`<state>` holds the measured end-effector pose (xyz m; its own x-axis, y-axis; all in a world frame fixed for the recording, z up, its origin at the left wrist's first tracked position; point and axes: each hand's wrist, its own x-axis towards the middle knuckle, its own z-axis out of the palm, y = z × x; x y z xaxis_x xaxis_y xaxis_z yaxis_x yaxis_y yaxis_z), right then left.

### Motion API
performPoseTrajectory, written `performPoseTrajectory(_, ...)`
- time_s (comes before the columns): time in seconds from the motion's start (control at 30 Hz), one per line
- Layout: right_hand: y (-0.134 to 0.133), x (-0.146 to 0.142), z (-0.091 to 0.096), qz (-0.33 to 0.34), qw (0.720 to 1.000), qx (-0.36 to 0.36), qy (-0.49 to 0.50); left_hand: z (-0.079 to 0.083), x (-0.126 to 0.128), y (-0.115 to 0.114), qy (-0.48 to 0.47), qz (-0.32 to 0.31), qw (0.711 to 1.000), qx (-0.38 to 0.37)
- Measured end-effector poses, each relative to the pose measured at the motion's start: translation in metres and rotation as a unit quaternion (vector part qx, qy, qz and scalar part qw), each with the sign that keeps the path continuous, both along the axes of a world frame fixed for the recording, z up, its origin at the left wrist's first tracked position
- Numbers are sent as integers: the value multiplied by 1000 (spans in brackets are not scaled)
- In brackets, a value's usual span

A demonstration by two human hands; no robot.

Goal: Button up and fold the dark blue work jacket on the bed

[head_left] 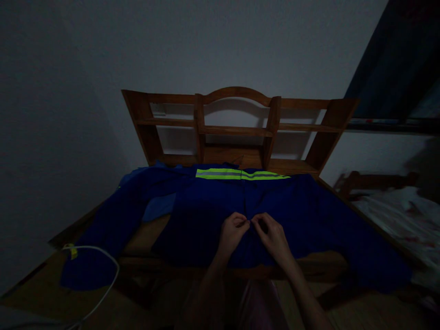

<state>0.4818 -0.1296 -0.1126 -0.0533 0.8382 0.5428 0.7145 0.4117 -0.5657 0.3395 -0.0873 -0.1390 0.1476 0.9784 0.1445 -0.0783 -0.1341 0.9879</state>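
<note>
A dark blue work jacket [192,215] with a yellow-green reflective stripe [240,174] lies spread front-up on a wooden desk [147,233]. Its sleeves stretch out to the left and right. My left hand [232,231] and my right hand [271,233] meet at the jacket's front middle, near its lower edge. Both have fingers curled and pinched on the cloth of the front opening. What lies between the fingertips is too small and dark to make out.
A wooden shelf unit [237,130] stands at the back of the desk against a white wall. A white cable [103,284] loops over the desk's left front. A bed with a light patterned cover [398,215] lies to the right. The room is dim.
</note>
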Motion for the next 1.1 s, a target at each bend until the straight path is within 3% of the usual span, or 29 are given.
performPoseTrajectory(0.23, -4, -3, 3, -1, 1000, 9, -18, -3, -2, -2, -37, -15, 999, -3)
performPoseTrajectory(0.53, -9, -7, 5, -18, 998, 5, -52, -5, -2, -2, 5, 12, 1000, 19)
performPoseTrajectory(0.73, 1, 4, -2, 2, 995, -68, 66, -2, -2, -3, 20, -7, 999, 32)
performPoseTrajectory(0.87, 14, 16, -16, 25, 974, -147, 174, -2, 1, -3, 27, -26, 998, 46)
performPoseTrajectory(1.1, 19, 20, -21, 50, 947, -187, 254, -4, 3, -6, 66, -19, 995, 67)
